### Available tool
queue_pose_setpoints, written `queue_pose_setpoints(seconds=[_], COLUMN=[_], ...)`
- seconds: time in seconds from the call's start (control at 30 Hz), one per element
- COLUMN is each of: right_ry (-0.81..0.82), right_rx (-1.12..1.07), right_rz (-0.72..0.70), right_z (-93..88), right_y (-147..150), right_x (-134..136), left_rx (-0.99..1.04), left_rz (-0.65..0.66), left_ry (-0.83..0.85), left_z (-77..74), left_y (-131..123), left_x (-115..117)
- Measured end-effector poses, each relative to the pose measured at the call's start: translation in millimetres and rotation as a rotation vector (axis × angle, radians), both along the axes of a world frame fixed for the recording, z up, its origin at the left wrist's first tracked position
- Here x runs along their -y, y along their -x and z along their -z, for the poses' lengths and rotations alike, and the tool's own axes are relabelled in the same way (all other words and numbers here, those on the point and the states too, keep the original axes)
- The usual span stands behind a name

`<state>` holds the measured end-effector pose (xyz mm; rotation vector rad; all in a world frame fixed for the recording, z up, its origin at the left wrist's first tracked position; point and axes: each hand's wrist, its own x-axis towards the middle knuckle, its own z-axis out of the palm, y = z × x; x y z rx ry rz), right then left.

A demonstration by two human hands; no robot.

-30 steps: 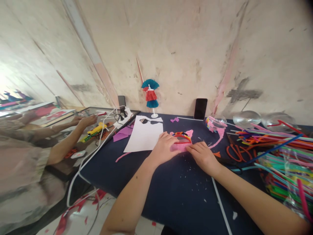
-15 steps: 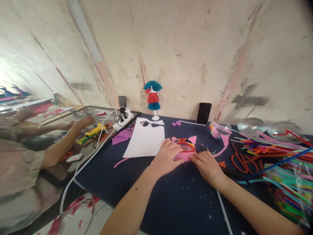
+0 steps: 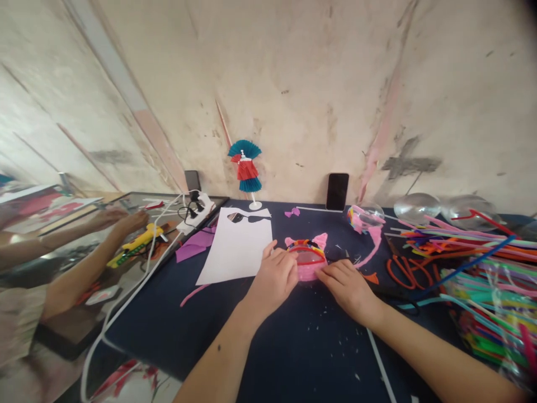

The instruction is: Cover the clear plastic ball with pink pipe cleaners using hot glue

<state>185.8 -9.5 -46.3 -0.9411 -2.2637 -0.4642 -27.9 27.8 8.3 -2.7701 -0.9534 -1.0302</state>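
A pink fuzzy craft piece with two cat ears (image 3: 309, 272) sits low over the dark table, made of what look like pipe cleaners. Red and multicoloured strips edge the opening in its front. My left hand (image 3: 274, 274) grips its left side, fingers bent and one fingertip raised. On the lower right edge, the fingers of my right hand (image 3: 346, 286) are pressed together. Behind it to the right lies a clear dome with pink and coloured trim (image 3: 364, 217), a pink tail (image 3: 371, 252) trailing from it.
White paper (image 3: 235, 252) with dark cut-out shapes lies left. Orange-handled scissors (image 3: 403, 272) and many pipe cleaners (image 3: 482, 319) crowd the right. A phone (image 3: 337, 191) and a paper-dress figure (image 3: 249, 173) stand behind. Further left, a co-worker's arms (image 3: 88, 257) are near a yellow glue gun (image 3: 140, 240).
The view has swung right, so everything sits further left. My left hand has drawn back a little from the opening of the pink piece, with a finger lifted. My right hand stays at its edge.
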Motion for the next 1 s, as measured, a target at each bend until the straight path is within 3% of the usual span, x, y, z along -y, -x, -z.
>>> queue_pose_setpoints(seconds=[0.37, 0.67, 1.0], right_ry=[-0.062, -0.024, -0.037], right_rx=[0.002, -0.006, -0.001], right_rz=[-0.002, 0.019, 0.003], right_z=[-8.6, -3.1, -5.3], right_y=[4.4, 1.9, 3.0], right_x=[2.1, -0.7, 0.4], left_rx=[0.025, 0.023, 0.01], left_rz=[-0.009, 0.023, 0.033], left_ry=[0.01, 0.129, 0.145], left_z=[0.5, 0.2, -6.2], left_y=[2.3, 4.9, 6.7], left_x=[-2.5, -2.9, 1.5])
